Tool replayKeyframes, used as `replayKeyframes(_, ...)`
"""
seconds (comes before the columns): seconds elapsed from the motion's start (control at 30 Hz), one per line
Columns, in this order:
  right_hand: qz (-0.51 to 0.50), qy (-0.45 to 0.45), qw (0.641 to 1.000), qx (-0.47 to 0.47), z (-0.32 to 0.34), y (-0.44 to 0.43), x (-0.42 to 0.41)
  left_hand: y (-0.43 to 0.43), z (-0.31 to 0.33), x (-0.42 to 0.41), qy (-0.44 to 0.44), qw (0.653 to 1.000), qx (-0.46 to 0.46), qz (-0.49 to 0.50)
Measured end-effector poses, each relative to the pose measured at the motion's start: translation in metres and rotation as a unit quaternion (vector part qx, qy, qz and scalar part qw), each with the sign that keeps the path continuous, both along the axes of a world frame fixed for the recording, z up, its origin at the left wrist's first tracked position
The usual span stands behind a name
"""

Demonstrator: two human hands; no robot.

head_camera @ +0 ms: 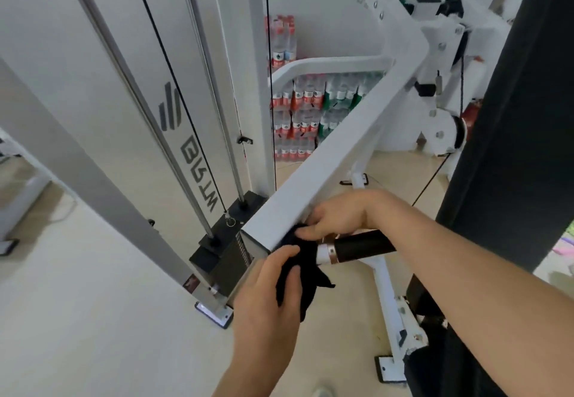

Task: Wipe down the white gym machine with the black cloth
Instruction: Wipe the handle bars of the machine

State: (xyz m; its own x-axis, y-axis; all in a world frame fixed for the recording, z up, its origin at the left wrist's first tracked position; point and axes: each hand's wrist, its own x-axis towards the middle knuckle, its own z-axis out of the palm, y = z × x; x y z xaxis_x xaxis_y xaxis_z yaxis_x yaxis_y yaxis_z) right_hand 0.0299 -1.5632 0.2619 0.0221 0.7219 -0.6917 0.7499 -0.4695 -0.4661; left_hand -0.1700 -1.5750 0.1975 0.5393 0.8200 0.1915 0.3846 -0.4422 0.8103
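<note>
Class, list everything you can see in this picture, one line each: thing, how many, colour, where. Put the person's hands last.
beam: one, white, slanting from upper right down to the centre
cloth: one, black, at the beam's lower end
handle: one, black with a metal collar, under the right wrist
weight stack: one, black, left of the beam's end
cables: at least two, black, running up the tower
water bottles: many, red and green labels, stacked by the back wall
floor: one, beige, below everything
left hand: one, grips the cloth from below
right hand: one, pinches the cloth at the beam's end
</note>
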Motion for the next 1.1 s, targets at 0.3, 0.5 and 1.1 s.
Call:
replayKeyframes(0.3,0.046,-0.124,0.984,0.122,0.007,-0.02,-0.006,-0.002,-0.007,0.0,-0.061,0.991,-0.116,-0.043)
replayKeyframes(0.5,0.048,-0.11,0.99,0.08,-0.005,-0.023,-0.025,-0.005,-0.008,-0.005,-0.037,0.994,-0.099,-0.038)
replayKeyframes(1.1,0.114,-0.282,0.95,0.077,-0.003,-0.056,0.003,0.069,0.05,0.072,0.515,0.602,0.465,-0.395)
